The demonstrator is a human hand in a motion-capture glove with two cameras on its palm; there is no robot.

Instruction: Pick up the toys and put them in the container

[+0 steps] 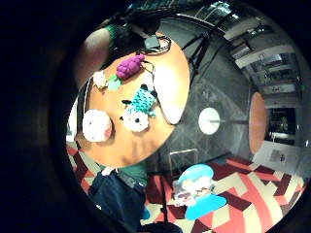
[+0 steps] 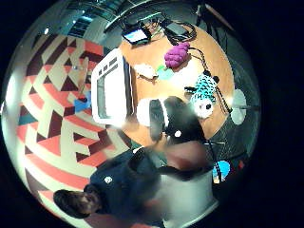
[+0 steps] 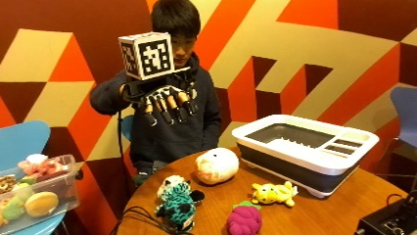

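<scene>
My gloved right hand (image 3: 164, 104) is raised at chest height, well above the round wooden table (image 3: 326, 215), its fingers hanging straight down and holding nothing. Several toys lie on the table: a white and pink round plush (image 3: 217, 165), a teal striped plush (image 3: 176, 199), a yellow plush (image 3: 273, 193) and a purple grape plush (image 3: 244, 220). The palm views show them from above: the purple plush (image 1: 130, 66), the teal plush (image 1: 141, 104), the round plush (image 1: 97, 125). The white and grey container (image 3: 306, 147) stands on the table's far right side, with no toy in it (image 2: 110, 85).
A clear plastic box (image 3: 35, 196) filled with other toys sits on a blue chair (image 3: 23, 137) left of the table. Black electronics (image 3: 391, 223) and cables lie at the table's near right edge. Another blue chair (image 3: 405, 110) stands at the far right.
</scene>
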